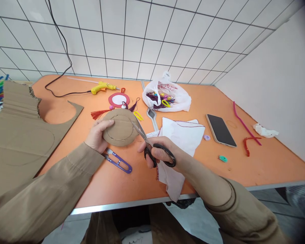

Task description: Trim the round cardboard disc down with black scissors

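My left hand [99,133] grips the left edge of a round cardboard disc [120,128], thumb on top. A smaller circle is marked on the disc, with dark, rough stretches along its line. Black-handled scissors [148,145] are in my right hand [162,150], fingers in the loops. The slightly parted blades point up and left, their tips over the disc's right part. Just below the disc lie purple thread snips [119,162]. A red-rimmed round piece [119,99] with a white centre and a red tassel [99,114] are behind the disc.
Cut cardboard [20,135] covers the left side. A yellow glue gun [104,87] and a plastic bag [178,98] of tassels lie at the back. White cloth [181,135] sits under and beside my right hand. Farther right are a phone [221,130] and red pipe cleaners [247,147].
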Available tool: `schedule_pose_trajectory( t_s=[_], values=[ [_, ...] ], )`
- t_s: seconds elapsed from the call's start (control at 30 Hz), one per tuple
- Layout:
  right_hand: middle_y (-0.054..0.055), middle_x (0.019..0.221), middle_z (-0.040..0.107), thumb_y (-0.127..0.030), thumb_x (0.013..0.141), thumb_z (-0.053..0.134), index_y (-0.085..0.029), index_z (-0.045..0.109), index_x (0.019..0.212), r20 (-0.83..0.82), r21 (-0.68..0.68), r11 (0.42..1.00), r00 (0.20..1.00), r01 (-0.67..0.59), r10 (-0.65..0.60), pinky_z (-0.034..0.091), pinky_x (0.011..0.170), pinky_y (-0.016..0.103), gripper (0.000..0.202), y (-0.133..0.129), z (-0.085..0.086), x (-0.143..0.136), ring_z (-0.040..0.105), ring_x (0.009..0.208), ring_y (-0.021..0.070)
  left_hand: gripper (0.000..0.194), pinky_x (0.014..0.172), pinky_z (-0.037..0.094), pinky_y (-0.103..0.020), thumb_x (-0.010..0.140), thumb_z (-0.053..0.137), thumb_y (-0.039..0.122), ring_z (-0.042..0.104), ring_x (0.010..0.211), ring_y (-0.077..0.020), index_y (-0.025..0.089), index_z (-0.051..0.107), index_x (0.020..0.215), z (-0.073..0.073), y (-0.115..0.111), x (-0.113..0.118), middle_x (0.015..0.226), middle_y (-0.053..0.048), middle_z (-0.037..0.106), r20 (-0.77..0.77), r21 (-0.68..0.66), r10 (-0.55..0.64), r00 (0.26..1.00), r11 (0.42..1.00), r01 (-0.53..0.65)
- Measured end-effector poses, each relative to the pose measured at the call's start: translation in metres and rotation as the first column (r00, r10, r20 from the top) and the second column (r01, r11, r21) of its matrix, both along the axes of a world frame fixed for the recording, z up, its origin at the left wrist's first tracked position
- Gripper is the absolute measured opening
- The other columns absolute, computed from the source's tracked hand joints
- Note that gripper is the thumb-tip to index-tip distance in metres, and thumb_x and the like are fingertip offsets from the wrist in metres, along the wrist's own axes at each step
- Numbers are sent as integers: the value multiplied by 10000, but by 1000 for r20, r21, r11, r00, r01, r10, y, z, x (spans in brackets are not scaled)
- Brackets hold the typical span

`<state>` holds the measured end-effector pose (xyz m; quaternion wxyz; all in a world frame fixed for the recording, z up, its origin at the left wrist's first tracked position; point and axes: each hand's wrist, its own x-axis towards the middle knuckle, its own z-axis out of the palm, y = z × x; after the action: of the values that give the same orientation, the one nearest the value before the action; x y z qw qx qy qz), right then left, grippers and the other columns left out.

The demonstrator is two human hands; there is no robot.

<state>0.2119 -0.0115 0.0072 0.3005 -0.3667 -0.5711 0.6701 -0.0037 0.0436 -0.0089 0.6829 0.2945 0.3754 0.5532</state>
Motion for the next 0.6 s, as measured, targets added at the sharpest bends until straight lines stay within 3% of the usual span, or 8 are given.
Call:
schedule_pose_trajectory(
  t_s=[0.27, 0.6],
  values=[
    [24, 563, 622, -650, 718, 680, -104, 630, 943, 54, -6, 999, 997, -51, 51, 323, 469, 247, 592, 1, -3, 4, 541, 512, 144, 211, 631, 577, -256, 637, 782, 226, 701, 668, -192, 105, 772, 809, 4, 2, -4, 759, -81, 763, -40, 39, 0, 999, 999, 2],
    [10, 547, 622, -615, 721, 693, -122, 632, 911, 50, 6, 999, 998, -47, 47, 392, 498, 260, 532, 1, -4, 4, 561, 509, 142, 164, 577, 564, -220, 632, 810, 222, 687, 612, -160, 129, 775, 763, 3, 2, -7, 703, -56, 752, -80, 109, -54, 995, 992, 63]
  ],
)
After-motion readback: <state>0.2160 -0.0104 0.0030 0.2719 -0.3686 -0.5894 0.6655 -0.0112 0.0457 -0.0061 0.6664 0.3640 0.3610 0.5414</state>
